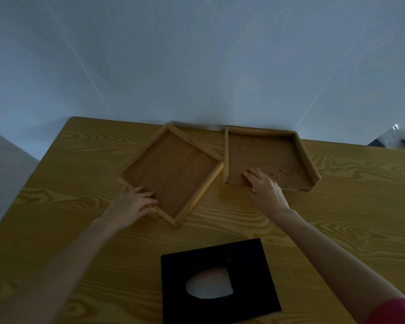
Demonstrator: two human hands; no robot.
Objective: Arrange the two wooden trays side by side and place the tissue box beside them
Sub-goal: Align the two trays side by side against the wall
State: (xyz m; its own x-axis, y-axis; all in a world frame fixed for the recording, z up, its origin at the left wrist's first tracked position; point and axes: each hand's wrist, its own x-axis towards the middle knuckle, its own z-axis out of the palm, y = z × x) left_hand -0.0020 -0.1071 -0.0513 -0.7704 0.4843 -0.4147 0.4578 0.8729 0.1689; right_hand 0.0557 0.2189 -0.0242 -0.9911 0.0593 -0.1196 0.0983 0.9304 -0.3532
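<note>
Two wooden trays sit at the far edge of the worktop (337, 218), close to the wall. The right tray (267, 155) lies roughly square to that wall, while the left tray (173, 174) is turned at a diagonal, one corner just touching or nearly touching the right tray's near-left side.

The left hand (133, 204) rests on the near-left corner of the left tray, its fingers (147, 197) curled over the rim, so the grip looks closed on the tray's edge. That is a sensible hold: a corner gives leverage for swinging the tray round until it runs parallel with its neighbour.

The right hand (264, 185) lies on the open near edge of the right tray, fingers spread flat on the floor of it and not clamped around anything (more a press than a pinch). The likely reason is to pin this tray so it serves as a fixed reference while the other is rotated against it.

The black tissue box (243, 265) sits nearer the person, well apart from both trays, its oval opening facing up and untouched. Judging by the layout, the alignment step is in hand and the box comes afterwards.
</note>
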